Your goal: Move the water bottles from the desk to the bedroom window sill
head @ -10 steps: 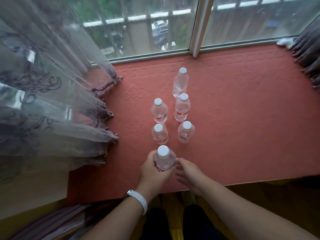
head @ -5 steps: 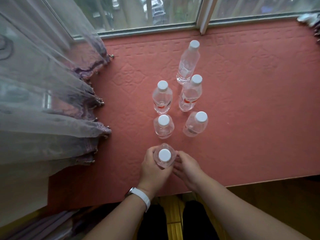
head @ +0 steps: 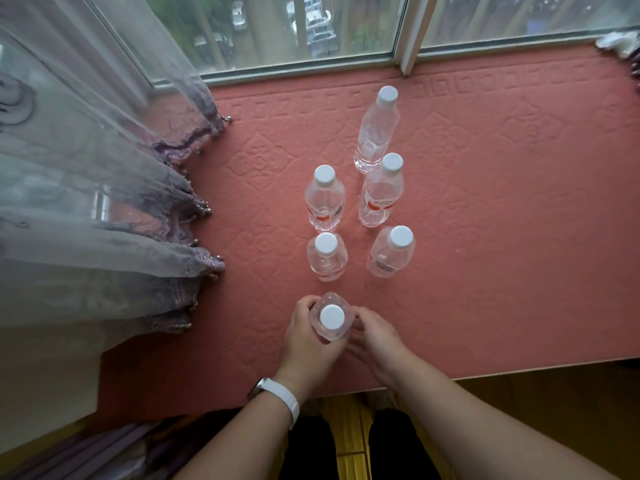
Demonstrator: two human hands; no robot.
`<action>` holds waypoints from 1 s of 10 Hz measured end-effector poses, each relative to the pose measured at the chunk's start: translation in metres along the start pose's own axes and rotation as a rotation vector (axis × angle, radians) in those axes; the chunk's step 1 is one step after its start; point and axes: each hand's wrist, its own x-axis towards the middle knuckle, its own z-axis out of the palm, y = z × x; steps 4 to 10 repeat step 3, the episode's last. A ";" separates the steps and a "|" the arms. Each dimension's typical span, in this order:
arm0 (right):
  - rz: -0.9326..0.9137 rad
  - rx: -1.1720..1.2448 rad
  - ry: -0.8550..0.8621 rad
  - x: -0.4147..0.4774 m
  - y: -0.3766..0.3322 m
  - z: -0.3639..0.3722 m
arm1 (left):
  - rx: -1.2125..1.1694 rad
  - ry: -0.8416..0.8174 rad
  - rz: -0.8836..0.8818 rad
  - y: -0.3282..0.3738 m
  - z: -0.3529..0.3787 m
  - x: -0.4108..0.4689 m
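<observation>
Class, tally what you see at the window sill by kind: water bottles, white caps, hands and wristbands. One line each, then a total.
Water bottles: 6
White caps: 6
Hands, left and right: 2
Wristbands: 1
Total: 15

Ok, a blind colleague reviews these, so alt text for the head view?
The left hand grips a clear plastic water bottle with a white cap over the salmon-pink quilted sill mat, the right hand beside it. Five similar bottles stand beyond it.
</observation>
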 end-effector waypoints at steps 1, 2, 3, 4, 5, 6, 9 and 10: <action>-0.010 -0.084 -0.029 -0.016 -0.009 -0.003 | 0.026 -0.083 -0.036 0.001 -0.010 -0.007; -0.031 -0.194 -0.013 -0.033 -0.022 -0.008 | 0.055 -0.106 -0.016 0.006 -0.028 -0.015; -0.121 -0.414 0.052 -0.060 -0.037 -0.013 | 0.107 -0.095 0.014 0.025 -0.051 -0.030; -0.121 -0.414 0.052 -0.060 -0.037 -0.013 | 0.107 -0.095 0.014 0.025 -0.051 -0.030; -0.121 -0.414 0.052 -0.060 -0.037 -0.013 | 0.107 -0.095 0.014 0.025 -0.051 -0.030; -0.121 -0.414 0.052 -0.060 -0.037 -0.013 | 0.107 -0.095 0.014 0.025 -0.051 -0.030; -0.121 -0.414 0.052 -0.060 -0.037 -0.013 | 0.107 -0.095 0.014 0.025 -0.051 -0.030; -0.121 -0.414 0.052 -0.060 -0.037 -0.013 | 0.107 -0.095 0.014 0.025 -0.051 -0.030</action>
